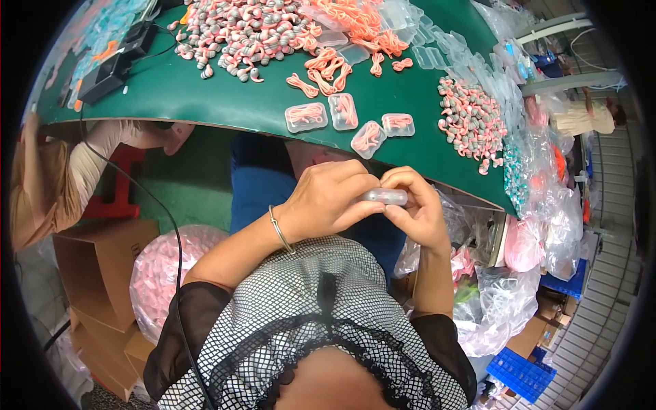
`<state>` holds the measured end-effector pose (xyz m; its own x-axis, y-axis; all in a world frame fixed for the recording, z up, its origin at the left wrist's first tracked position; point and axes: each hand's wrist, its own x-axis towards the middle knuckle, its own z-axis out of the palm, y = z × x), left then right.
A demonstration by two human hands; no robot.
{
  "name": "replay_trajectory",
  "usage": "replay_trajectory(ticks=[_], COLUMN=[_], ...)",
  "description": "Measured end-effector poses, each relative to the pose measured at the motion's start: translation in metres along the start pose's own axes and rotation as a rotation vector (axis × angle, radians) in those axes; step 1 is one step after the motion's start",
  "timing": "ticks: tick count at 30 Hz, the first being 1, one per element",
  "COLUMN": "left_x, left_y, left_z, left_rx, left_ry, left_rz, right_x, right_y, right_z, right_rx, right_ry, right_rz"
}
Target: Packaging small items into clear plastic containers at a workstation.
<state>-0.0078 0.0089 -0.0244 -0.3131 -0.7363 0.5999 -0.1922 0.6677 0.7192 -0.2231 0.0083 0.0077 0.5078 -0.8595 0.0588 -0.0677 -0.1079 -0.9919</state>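
Clearly we are partway through a long run of packing: both hands meet just below the near edge of the green tabletop (205,96), pinching one small clear plastic case (387,197) between them. Our left hand (328,198) curls over its left end, the fingers (355,183) clamped on top and thumb beneath; our right hand (417,208) closes on the right end, fingers folded tight around it. The case lies roughly level, its long axis running left to right across our view, one end toward each hand. We cannot tell whether its lid is fully snapped, nor what sits inside, since the fingers hide most of it.

As for progress, we judge a handful done: four filled cases (345,119) with pink cords coiled inside rest near the tabletop's front edge. Much is left, it seems. A large heap of pink-and-grey earplug pieces (239,31) lies at the far side, another pile (471,119) to the right, loose pink cords (328,68) between, and empty clear cases (437,48) beyond.
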Motion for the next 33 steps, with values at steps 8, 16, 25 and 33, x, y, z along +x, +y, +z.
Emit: replay_trajectory(ticks=[8,16,25,33], left_x=[0.016,0.024,0.03,0.03], left_y=[-0.006,-0.038,-0.053,-0.055], left_z=[-0.033,-0.026,-0.016,-0.019], left_rx=[0.502,0.783,0.696,0.504], left_ry=[0.12,-0.045,-0.009,0.039], left_rz=[-0.059,-0.099,-0.093,-0.142], right_x=[0.046,0.068,0.074,0.082], right_y=[-0.009,0.017,0.021,-0.002], right_z=[-0.026,-0.052,-0.05,-0.034], right_rx=[-0.609,-0.935,-0.925,-0.929], right_ry=[0.263,0.067,0.153,-0.244], right_rz=[-0.248,-0.288,-0.327,-0.265])
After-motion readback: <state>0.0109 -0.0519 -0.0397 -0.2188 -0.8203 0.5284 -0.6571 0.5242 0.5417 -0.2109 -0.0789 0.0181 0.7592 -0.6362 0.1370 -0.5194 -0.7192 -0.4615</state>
